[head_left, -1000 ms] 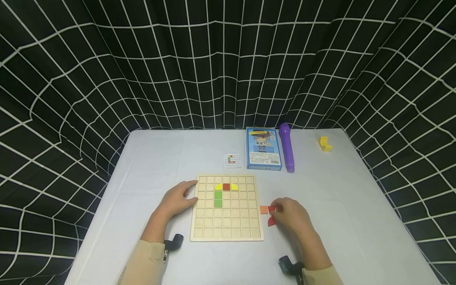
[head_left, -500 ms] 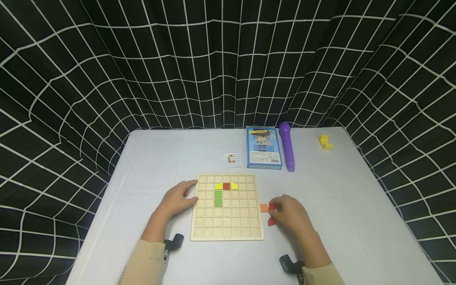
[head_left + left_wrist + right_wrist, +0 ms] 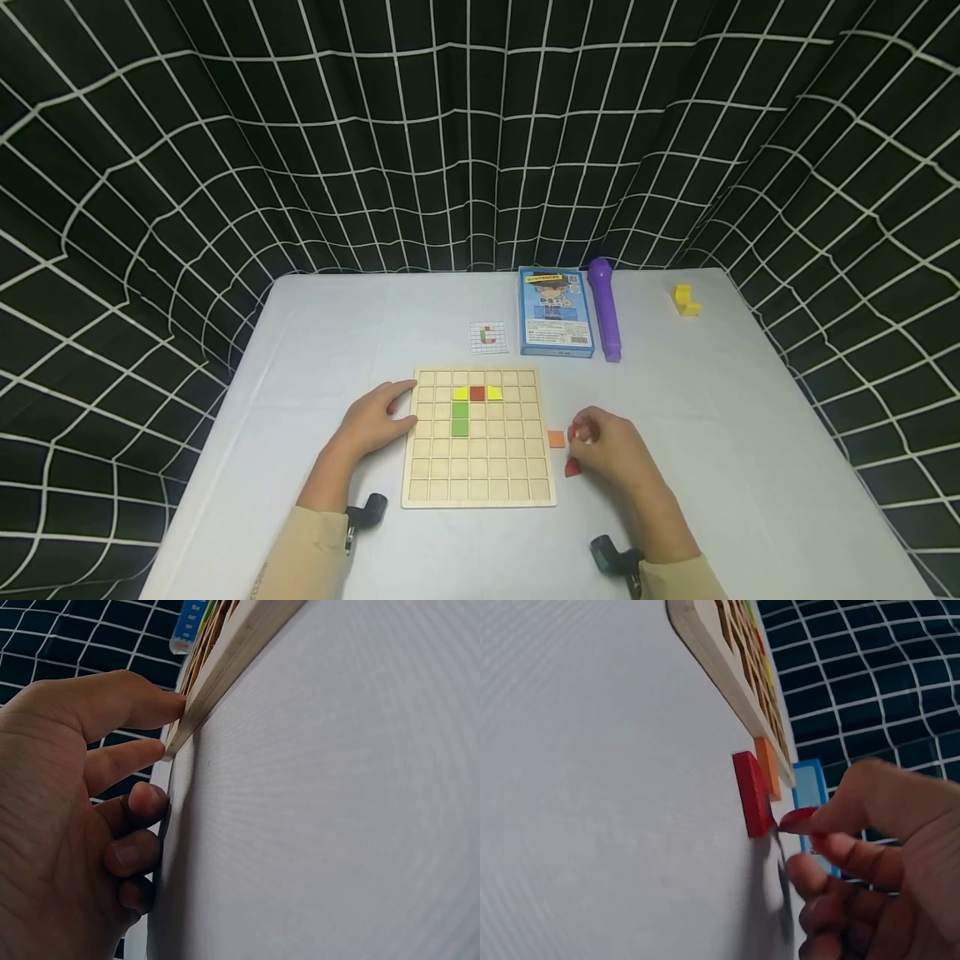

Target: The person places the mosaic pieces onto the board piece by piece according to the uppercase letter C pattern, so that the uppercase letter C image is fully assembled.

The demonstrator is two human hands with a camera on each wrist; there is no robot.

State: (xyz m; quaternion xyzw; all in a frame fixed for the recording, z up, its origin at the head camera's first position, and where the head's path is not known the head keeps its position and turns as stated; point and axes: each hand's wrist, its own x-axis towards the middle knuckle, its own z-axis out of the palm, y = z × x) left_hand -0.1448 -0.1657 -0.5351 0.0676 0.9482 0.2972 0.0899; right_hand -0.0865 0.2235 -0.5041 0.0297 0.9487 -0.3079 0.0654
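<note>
My left hand (image 3: 373,421) touches the left edge of a wooden grid board (image 3: 495,492) with the tips of its thumb and forefinger; its other fingers curl loosely in the left wrist view. On the board lie two yellow curved tiles, a dark red square tile (image 3: 477,393) between them, and two green square tiles (image 3: 460,419). Right of the board, my right hand (image 3: 617,454) pinches a small red tile (image 3: 796,819) between thumb and forefinger, just off the table. Below that hand lies a red quarter-round tile (image 3: 572,468). An orange square tile (image 3: 556,439) sits beside the board's right edge.
Behind the board lies a small pattern card (image 3: 487,337). A blue box (image 3: 557,312) and a purple microphone-shaped stick (image 3: 605,308) lie at the back right, with a yellow block (image 3: 685,301) farther right. Black grid-patterned curtains (image 3: 480,167) surround the white table.
My right hand has picked up the upper red tile, which lay against the orange square, and moved it slightly up and away. The left hand stays at the board's edge.
</note>
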